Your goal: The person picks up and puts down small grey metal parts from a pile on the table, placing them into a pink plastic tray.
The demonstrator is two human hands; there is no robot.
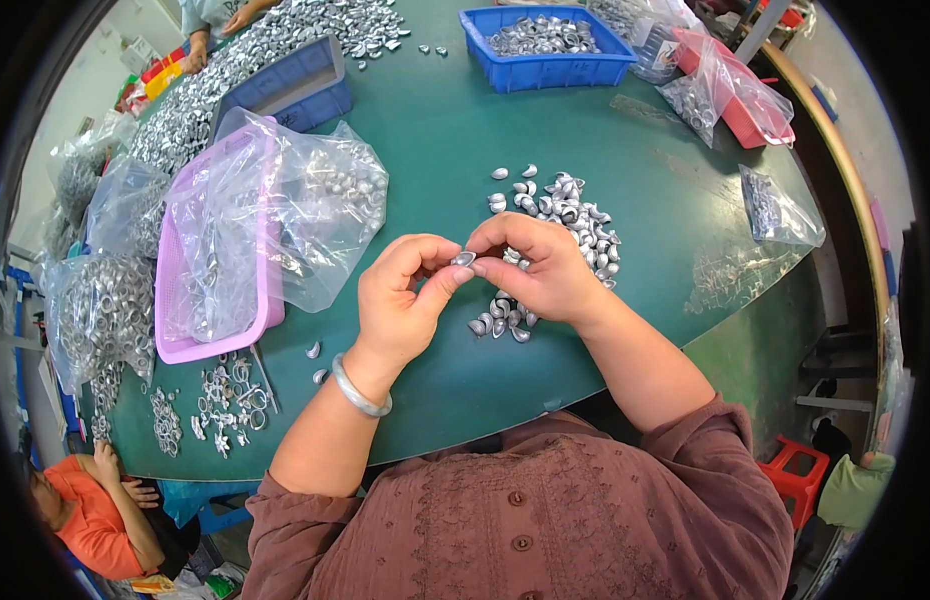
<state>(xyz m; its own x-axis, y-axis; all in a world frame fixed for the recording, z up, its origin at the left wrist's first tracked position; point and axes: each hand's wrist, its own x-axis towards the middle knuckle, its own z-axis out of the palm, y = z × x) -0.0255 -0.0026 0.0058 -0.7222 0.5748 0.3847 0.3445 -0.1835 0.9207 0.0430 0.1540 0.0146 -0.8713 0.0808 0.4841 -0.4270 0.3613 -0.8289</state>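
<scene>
Between the fingertips of both hands, above the green table, is a small curved silver metal piece point(464, 259). My left hand point(397, 292), with a pale bangle on its wrist, pinches the piece by thumb and forefinger. From the other side my right hand point(541, 268) is closed on the same piece. A loose pile of similar curved silver pieces point(585, 225) lies beside and beyond my right hand, and part of it is hidden under that hand. Several more of these pieces point(505, 316) lie just below it. Two single pieces point(314, 350) rest left of my left forearm.
A lilac basket point(268, 300) draped with clear plastic bags stands at left, near ring-shaped metal parts point(230, 395). Blue trays point(555, 72) and a large heap of silver parts point(175, 130) are farther back. A pink tray point(750, 125) stands at far right. Other people sit at the table's edges.
</scene>
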